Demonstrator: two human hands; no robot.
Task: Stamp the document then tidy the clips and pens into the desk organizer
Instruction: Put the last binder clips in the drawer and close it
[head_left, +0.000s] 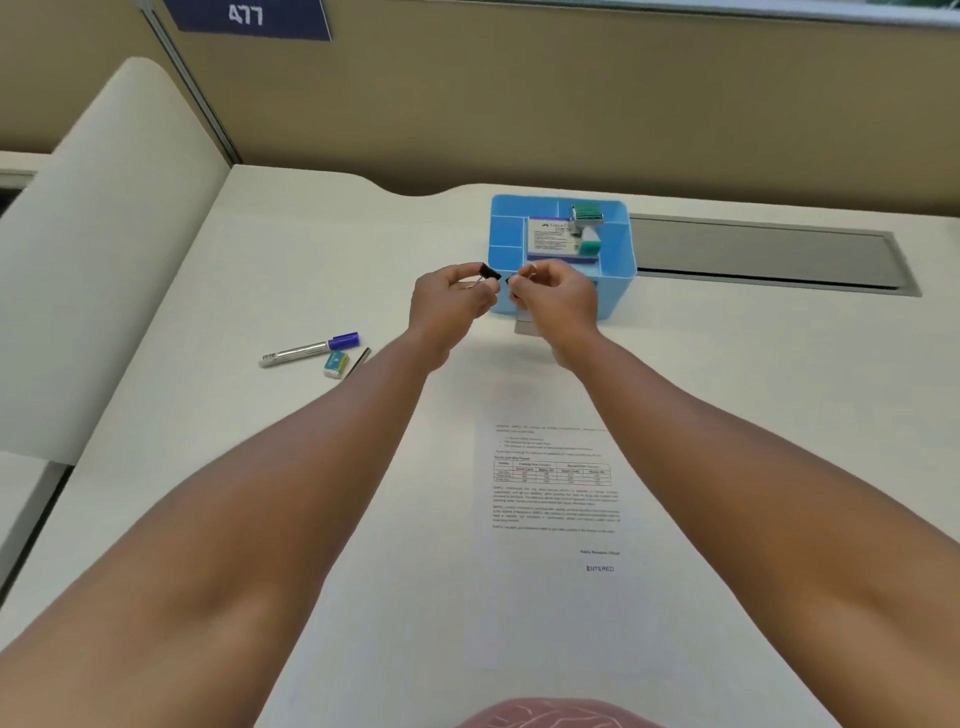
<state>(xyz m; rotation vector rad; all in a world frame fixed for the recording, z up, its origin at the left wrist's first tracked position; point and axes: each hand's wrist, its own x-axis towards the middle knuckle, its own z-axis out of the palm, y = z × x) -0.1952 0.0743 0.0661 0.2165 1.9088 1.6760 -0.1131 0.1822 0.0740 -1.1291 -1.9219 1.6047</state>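
Two bare hands meet in front of the blue desk organizer (618, 280), just above the white desk (260, 467). The left hand (451, 306) has its fingers curled and pinches a black binder clip (487, 273) by its wire handle, the clip's black body sticking up past the thumb. The right hand (555, 299) is also curled, thumb and forefinger pinched together; a small dark piece shows at its fingertips, but it is too hidden to say whether it is a second clip.

The organizer's near wall is partly covered by the right hand. Inside it stand a white box with a printed label (551, 238), its text unreadable, and a stamp with a green top (587, 218); the other compartments cannot be seen into.

Left of the hands, well apart from the organizer, lie a marker with a blue cap (311, 349), a small teal and yellow eraser (335, 364) touching or just beside it, and a dark pen (358, 361) mostly hidden by the left forearm.

The document (556, 483) lies between the forearms, its edges hard to tell from the desk, its body text blurred. The word ENTERED (600, 568) is stamped near its lower right.
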